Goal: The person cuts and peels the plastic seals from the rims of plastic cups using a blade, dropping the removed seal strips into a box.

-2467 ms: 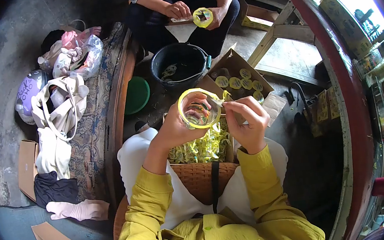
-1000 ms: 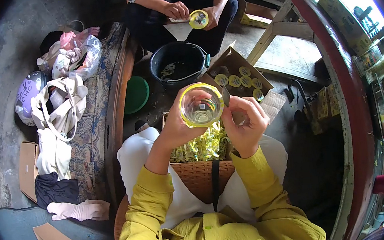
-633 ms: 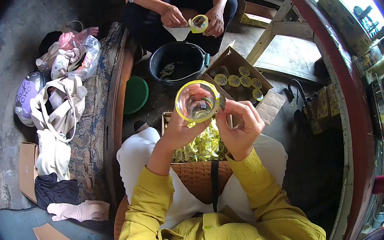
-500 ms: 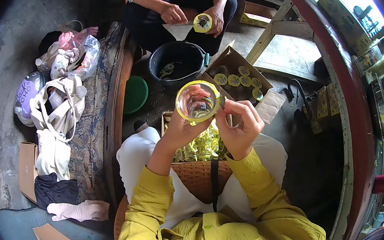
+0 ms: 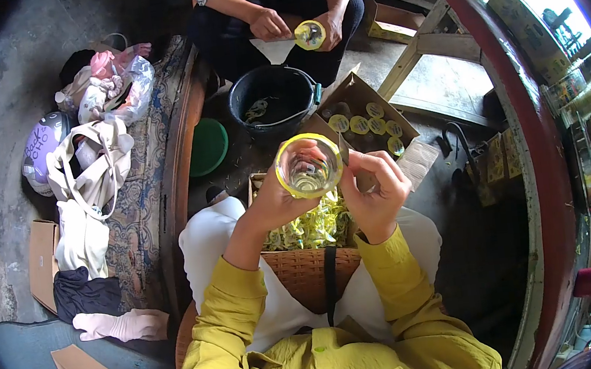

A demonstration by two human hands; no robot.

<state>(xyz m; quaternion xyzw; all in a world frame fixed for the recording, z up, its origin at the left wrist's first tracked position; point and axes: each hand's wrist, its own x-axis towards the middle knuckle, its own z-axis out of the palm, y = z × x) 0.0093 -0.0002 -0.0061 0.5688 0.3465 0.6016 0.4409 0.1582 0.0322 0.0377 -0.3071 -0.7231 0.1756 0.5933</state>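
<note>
- Left hand [image 5: 265,200]: fingers wrapped around a clear plastic cup [image 5: 308,177], round mouth tilted up towards the viewer.
- Right hand [image 5: 378,194]: thumb and forefinger pinch a thin, dark, flat piece [image 5: 344,149] at the cup's right edge; too small to identify.
- Cup position: held up in front of the body, over a cardboard box [image 5: 257,179]. Wall smooth, glossy, see-through, fingers visible through it; rim banded in yellow.
- Box contents: loose, crinkled yellow-green strips [image 5: 307,230], tangled, some shiny.
- Nearer the body: tightly woven brown wickerwork [image 5: 298,274], crossed by a flat black strap [image 5: 331,281].
- Beyond: round black bucket [image 5: 285,85], a few pale scraps inside; flat green disc [image 5: 207,147] to its left.
- Right of bucket: open carton [image 5: 405,126] of cups with round, printed yellow tops [image 5: 359,125].
- Opposite: co-worker's hand [image 5: 331,29] holds another yellow-rimmed cup [image 5: 310,35].
</note>
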